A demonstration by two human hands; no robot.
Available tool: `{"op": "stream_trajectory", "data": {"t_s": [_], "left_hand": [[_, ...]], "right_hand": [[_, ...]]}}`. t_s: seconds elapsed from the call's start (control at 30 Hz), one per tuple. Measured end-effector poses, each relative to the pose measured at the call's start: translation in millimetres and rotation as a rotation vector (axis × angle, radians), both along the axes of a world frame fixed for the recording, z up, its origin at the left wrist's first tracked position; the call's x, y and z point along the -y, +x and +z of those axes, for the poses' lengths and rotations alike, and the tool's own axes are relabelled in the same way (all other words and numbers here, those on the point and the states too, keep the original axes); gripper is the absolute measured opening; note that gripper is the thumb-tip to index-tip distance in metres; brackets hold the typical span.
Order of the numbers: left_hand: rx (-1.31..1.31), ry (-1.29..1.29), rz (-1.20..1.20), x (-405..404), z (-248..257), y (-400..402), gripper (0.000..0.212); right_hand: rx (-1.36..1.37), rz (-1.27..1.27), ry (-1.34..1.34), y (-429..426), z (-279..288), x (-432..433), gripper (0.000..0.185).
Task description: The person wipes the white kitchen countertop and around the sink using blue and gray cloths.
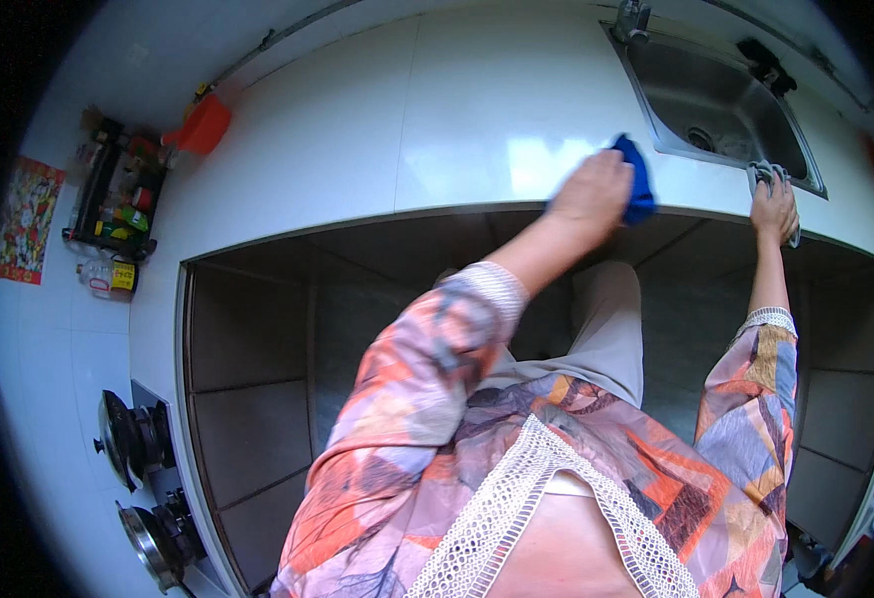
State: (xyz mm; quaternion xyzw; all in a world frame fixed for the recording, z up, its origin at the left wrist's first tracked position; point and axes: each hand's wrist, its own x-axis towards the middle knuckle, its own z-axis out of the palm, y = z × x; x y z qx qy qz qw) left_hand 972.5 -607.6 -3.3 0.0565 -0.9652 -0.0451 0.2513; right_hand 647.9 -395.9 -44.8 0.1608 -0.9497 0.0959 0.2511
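A blue cloth lies under my left hand, which presses it on the front edge of the white countertop. Part of the cloth hangs over that edge. At the near right corner of the steel sink, my right hand grips a bunched grey cloth. Some of the grey cloth shows below my fingers, past the counter's edge. My left hand is slightly blurred.
A faucet stands behind the sink, with a black item on the far rim. To the left are a red plastic scoop, a rack of bottles, a plastic bottle, a lidded pan and a steel pot.
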Motion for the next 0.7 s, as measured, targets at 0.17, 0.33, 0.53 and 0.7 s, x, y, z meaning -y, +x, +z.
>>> {"op": "stream_trajectory", "data": {"t_s": [0.17, 0.33, 0.53, 0.7], "left_hand": [[-0.011, -0.085, 0.104, -53, -25, -85, 0.058], [0.101, 0.099, -0.069, -3, 14, 0, 0.065], [0.279, 0.018, 0.225, 99, 30, 167, 0.078], [0.513, 0.008, 0.554, 182, 46, 299, 0.083]], "right_hand": [[0.065, 0.012, 0.024, 11, 11, 6, 0.051], [0.104, -0.004, 0.074, 6, 15, -3, 0.052], [0.049, -0.021, 0.085, -3, 3, -6, 0.051], [0.032, -0.012, 0.082, -14, -2, -9, 0.051]]}}
